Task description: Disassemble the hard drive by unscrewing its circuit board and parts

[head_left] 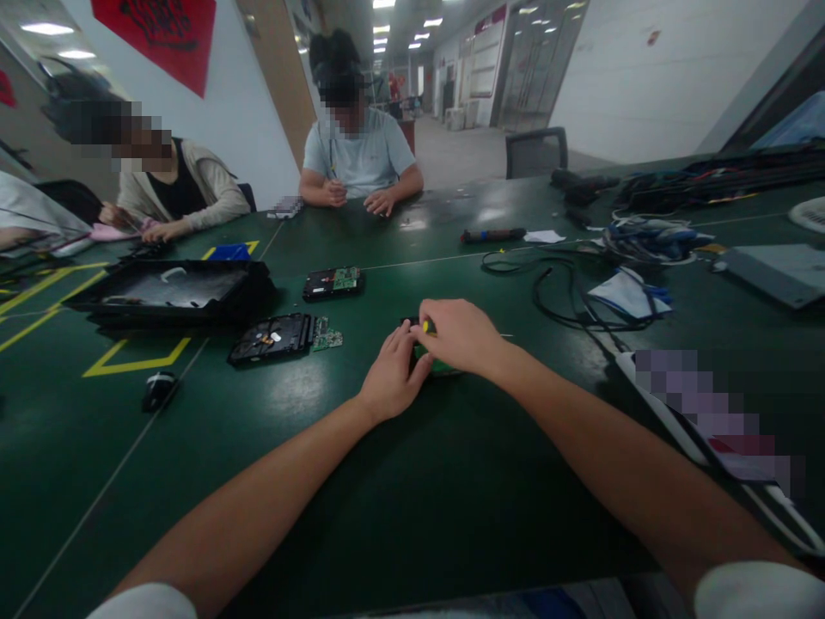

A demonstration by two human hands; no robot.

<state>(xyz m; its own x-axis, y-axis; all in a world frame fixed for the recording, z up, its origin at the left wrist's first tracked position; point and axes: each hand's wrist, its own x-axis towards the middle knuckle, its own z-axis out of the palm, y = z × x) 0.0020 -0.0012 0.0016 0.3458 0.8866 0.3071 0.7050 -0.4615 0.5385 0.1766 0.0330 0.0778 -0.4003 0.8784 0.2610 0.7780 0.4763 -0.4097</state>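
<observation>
Ahead of me on the dark green table lies a small device with a green circuit board [446, 370], which looks like a hard drive. It is mostly covered by my hands. My left hand [394, 374] grips its left side, fingers along the far edge and thumb at the near side. Over it, my right hand [461, 335] is closed around a yellow-handled screwdriver [429, 327]; only a bit of the handle shows and its tip is hidden. To the left are another hard drive [333, 283], an opened black casing [271, 339] and a loose circuit board [327, 334].
A black tray [174, 288] and a black mouse [159, 391] are at the left. Black cables [560, 284], a cloth [630, 294], a grey box [773, 273] and a white power strip [663, 408] lie at the right. Two people [361, 155] sit across the table.
</observation>
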